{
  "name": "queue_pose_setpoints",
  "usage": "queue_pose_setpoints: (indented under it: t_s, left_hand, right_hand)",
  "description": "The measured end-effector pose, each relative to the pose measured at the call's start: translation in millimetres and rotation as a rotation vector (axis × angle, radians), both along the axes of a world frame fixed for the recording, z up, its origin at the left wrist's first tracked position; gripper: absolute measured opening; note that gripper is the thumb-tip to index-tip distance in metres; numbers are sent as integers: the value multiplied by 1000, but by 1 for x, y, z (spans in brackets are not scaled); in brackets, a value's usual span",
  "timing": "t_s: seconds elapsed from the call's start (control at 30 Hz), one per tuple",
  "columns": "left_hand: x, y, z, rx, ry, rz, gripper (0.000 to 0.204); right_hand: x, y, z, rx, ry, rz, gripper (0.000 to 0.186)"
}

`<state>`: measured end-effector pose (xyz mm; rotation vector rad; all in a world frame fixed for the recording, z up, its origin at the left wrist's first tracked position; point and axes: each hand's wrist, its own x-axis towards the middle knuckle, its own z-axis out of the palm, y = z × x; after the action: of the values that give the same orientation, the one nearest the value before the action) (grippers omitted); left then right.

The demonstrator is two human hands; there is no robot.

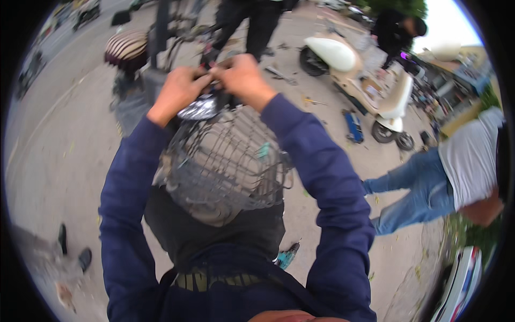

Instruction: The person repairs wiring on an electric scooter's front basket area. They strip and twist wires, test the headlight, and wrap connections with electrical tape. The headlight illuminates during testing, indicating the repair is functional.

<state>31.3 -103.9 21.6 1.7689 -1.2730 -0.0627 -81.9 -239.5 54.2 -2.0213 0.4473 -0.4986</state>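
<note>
Both my arms reach forward over a dark wire basket (228,161), which is fixed to the front of a two-wheeler. My left hand (179,91) and my right hand (242,79) meet just beyond it, fingers pinched close together. Something small with a bit of red shows between the fingertips, too blurred and covered to name. Right below the hands, a shiny silver headlight (199,108) sits at the basket's far side. A small teal item (263,150) shows at the basket's right side.
A cream scooter (343,59) stands far right, with a blue case (353,126) and a yellow-handled tool (315,101) on the ground. A teal power drill (287,256) lies near my right side. People stand ahead, right and left. A striped seat (127,48) is far left.
</note>
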Motion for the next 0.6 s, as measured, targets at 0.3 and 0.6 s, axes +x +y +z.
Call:
queue_pose_setpoints:
  t_s: [0.3,0.6]
  left_hand:
    - [3,2,-12,-61,432,-62,31]
    - [-4,-4,-12,-81,406,-54,28]
  right_hand:
    - [-20,-3,18,379,125,165,28]
    - [-20,-5,7,130,72,117,29]
